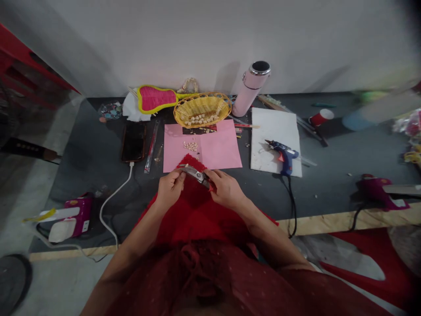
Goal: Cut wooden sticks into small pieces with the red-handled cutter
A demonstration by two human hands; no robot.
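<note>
Dark red top [253, 281], small pale dots; looped tie [192, 256] at front; forearms [140, 245] bare.

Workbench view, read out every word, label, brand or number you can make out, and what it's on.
No text can be read.
Purple box at left: small markings, too blurred.
Purple item at right: pale patch, too blurred.
Phone: screen dark, nothing legible.
Metal tool: no readable mark.

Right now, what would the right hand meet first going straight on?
Past the pliers in its grip, the right hand would probably meet the red cloth first; depth is unclear.
</note>
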